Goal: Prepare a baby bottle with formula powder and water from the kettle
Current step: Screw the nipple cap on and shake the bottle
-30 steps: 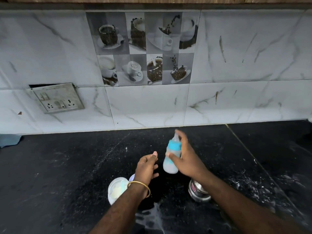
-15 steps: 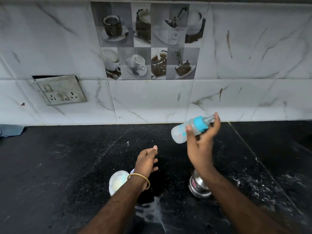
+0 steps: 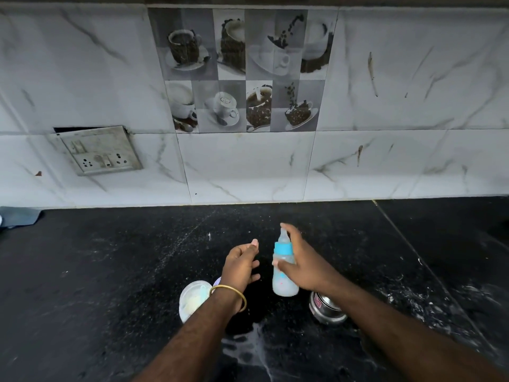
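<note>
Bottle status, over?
Right hand grips baby bottle upright, teat on, milky inside. Left hand open, empty. Steel pot below bottle.

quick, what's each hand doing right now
Left hand: open, fingers loosely curled, holding nothing.
Right hand: gripping the baby bottle, which is upright, index finger on its teat.

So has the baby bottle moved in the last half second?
Yes. The baby bottle in the right hand swung from tilted to upright, lower and nearer the steel container.
</note>
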`<state>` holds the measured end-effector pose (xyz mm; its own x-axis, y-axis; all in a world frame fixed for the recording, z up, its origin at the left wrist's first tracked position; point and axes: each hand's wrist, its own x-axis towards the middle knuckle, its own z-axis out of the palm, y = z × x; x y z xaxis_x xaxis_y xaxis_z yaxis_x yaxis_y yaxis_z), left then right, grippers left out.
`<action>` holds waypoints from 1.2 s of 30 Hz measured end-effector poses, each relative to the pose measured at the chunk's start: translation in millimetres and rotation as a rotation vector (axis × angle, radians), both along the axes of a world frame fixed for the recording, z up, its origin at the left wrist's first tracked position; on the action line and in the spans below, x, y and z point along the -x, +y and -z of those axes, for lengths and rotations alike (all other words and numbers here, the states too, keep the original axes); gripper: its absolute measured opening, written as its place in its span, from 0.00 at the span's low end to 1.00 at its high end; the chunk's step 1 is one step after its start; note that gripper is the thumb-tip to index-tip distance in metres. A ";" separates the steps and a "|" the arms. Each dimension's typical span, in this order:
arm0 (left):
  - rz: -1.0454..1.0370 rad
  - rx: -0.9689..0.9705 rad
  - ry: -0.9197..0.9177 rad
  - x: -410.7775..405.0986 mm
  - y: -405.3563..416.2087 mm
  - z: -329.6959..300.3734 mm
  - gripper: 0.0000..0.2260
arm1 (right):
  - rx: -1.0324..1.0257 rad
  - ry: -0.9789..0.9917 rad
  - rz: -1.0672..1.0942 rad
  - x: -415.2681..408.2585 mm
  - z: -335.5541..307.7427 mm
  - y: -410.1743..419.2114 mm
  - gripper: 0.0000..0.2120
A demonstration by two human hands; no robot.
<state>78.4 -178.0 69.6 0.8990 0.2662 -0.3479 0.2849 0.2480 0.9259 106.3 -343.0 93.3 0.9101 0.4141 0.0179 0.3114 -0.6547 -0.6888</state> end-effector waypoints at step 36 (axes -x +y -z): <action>-0.006 0.002 0.015 9.1 3.9 -5.4 0.11 | -0.695 -0.338 0.420 -19.1 -21.2 1.6 0.38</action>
